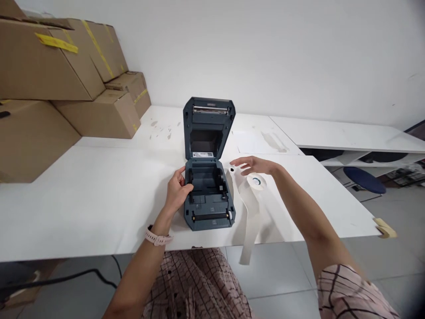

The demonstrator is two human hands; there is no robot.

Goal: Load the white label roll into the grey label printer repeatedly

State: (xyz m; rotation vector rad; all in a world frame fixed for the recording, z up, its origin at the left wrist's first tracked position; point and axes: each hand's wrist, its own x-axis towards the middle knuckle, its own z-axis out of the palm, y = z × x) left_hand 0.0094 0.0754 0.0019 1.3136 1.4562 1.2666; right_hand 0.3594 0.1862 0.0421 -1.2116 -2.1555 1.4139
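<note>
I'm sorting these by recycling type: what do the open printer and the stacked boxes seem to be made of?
Printer: probably matte dark grey plastic, judging by its molded edges and dull sheen; the bar in its lid looks like shiny metal.
Boxes: plain brown corrugated cardboard, likely, given the folded flaps.

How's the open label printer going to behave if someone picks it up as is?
Probably stiff: the label printer body looks like moulded plastic. Likely awkward to balance, since the lid stands raised at the rear and could swing on its hinge. The black roller may turn if touched; it looks mounted at its ends.
</note>
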